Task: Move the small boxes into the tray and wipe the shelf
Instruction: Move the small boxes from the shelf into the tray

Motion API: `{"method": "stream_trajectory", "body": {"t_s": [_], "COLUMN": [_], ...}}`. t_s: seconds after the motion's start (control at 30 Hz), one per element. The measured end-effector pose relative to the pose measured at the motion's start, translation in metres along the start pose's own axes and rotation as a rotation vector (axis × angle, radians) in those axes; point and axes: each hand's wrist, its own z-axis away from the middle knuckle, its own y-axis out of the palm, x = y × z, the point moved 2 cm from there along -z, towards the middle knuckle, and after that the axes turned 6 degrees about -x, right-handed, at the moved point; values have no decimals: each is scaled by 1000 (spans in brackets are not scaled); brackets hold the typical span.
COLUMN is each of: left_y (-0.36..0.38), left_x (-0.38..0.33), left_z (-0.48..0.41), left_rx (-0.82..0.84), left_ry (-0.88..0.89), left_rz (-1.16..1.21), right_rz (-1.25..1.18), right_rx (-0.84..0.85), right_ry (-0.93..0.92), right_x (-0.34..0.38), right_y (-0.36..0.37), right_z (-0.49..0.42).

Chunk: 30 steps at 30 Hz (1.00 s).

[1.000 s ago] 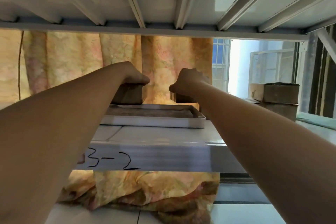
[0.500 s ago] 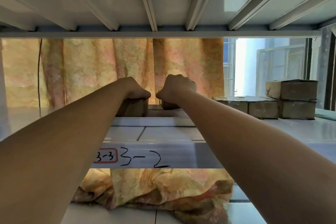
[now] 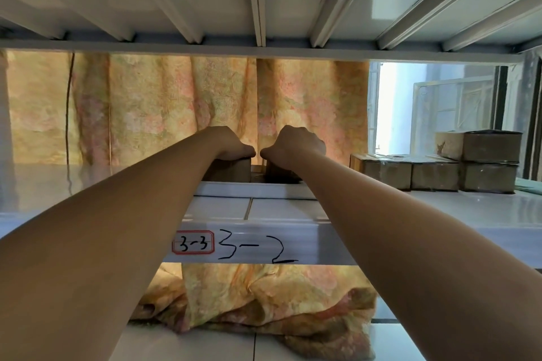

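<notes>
Both fists are curling over one small box each from above: left hand (image 3: 231,143) gripping the left box (image 3: 230,170), right hand (image 3: 296,144) gripping the right box (image 3: 278,174), thumbs nearly touching. Boxes are sitting in or just over the tray (image 3: 252,190), at 6 o'clock of the fists; its rim is hiding contact. Box stack (image 3: 434,171) is lying at 3 o'clock on the shelf (image 3: 440,214), row running 9-to-3, right hand nearer. Fingertips hidden. Green thing (image 3: 529,186) is getting cut off at the 3 o'clock edge, maybe a cloth.

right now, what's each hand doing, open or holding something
Left hand: closed, gripping a small brown box over the tray.
Right hand: closed, gripping a second box.
</notes>
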Motion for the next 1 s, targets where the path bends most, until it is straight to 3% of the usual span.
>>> {"method": "stream_trajectory", "body": {"t_s": [0.23, 0.47, 0.7, 1.0], "left_y": [-9, -8, -8, -8], "left_x": [8, 24, 34, 37], "left_z": [14, 15, 12, 9], "left_rx": [260, 261, 247, 251], "left_ry": [-16, -3, 4, -3], "left_rz": [88, 149, 227, 237], "right_rz": [-7, -2, -242, -256], "right_rx": [-28, 40, 186, 167], "right_ry": [-22, -35, 5, -19], "right_x": [11, 16, 8, -5], "right_y": [1, 11, 25, 27], "right_z": [-1, -5, -18, -24]}}
